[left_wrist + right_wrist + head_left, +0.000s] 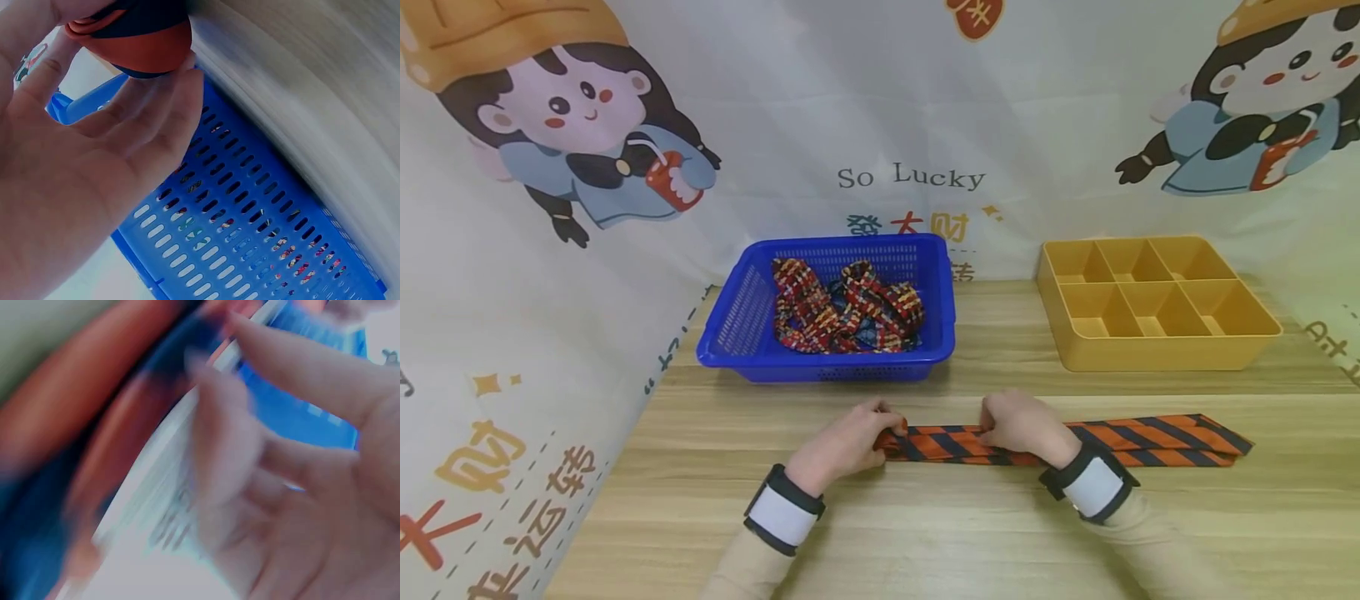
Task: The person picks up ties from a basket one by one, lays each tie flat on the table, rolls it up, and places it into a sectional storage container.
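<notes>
Slippage looks the likeliest fault from here: the left hand pinches the left end of the striped tie, where the cloth is bent over on itself, and if those fingers loosen, the fold could spring open. The right hand rests on the tie's length with thumb and fingers bent; blur in its wrist view means I cannot tell whether it grips the cloth or only touches it. Should it pull harder on one edge than the other, the layers could skew and the strip twist out of line. The pointed end, farther right of the blue basket than either hand, has no hand on it, so a tug from the left might drag it askew or ruck it up. The tie itself lies on the wood-grained table, on the near side of the blue basket, starting in front of its right-hand part and running well out beyond its right side. It is orange with broad navy diagonal bands, fairly flat and straight, with a lengthwise line along the wider portion and an angled tip. At the left hand, the wrist view shows a rounded, layered orange edge between navy stripes; how many turns of cloth sit there is hidden by the fingers.
</notes>
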`<state>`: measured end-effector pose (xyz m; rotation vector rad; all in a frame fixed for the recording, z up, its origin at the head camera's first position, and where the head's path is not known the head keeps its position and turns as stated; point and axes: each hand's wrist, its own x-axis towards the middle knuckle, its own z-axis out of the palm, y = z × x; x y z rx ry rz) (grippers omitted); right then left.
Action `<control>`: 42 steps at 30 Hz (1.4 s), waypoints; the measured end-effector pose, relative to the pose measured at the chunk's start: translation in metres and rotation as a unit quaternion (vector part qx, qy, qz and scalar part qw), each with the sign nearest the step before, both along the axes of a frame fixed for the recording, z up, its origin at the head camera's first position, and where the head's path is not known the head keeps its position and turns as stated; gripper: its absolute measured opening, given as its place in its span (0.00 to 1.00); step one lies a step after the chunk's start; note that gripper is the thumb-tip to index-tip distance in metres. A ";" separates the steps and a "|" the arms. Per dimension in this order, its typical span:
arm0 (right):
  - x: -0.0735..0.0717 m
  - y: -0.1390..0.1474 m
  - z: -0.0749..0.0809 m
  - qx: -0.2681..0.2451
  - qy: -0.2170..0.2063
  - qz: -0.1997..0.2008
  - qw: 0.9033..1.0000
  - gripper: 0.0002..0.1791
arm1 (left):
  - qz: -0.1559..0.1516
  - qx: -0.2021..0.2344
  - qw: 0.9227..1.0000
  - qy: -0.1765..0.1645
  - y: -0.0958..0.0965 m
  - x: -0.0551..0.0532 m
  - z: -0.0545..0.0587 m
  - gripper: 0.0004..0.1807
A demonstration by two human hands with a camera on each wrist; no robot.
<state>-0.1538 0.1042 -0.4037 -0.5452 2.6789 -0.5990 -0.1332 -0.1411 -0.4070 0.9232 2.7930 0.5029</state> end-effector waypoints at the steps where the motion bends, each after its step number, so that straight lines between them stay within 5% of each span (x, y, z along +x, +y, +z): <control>1: 0.001 -0.009 0.000 -0.006 0.022 0.009 1.000 0.09 | 0.001 0.001 1.000 0.001 0.000 0.000 0.000 0.17; 6: 0.004 -0.053 -0.005 -0.090 0.096 0.074 0.989 0.21 | 0.000 0.001 1.000 0.004 0.001 0.000 -0.003 0.20; 12: 0.005 -0.076 -0.010 -0.114 0.131 0.086 0.981 0.15 | -0.024 0.000 1.000 0.018 -0.003 0.001 -0.003 0.19; 16: 0.007 -0.073 -0.012 -0.092 0.120 0.075 0.986 0.16 | -0.035 -0.015 0.998 0.041 -0.005 0.001 -0.001 0.24; 23: 0.010 -0.069 -0.017 -0.051 0.076 0.052 0.994 0.19 | -0.035 0.015 0.999 0.008 0.002 0.000 0.001 0.19; 28: 0.007 -0.064 -0.010 -0.073 0.066 0.058 0.993 0.25 | -0.042 0.011 0.999 0.021 0.007 0.000 -0.001 0.17; 32: 0.006 -0.058 -0.002 -0.078 0.064 0.049 0.994 0.20 | -0.056 0.008 0.998 0.039 0.008 0.001 -0.004 0.19; 37: 0.005 -0.051 -0.006 -0.032 0.044 0.027 0.998 0.19 | -0.060 0.025 0.998 0.007 0.010 0.002 -0.008 0.25; 42: 0.003 -0.046 -0.006 -0.035 0.034 0.039 0.998 0.20 | -0.064 0.026 0.997 0.021 0.014 0.004 -0.006 0.17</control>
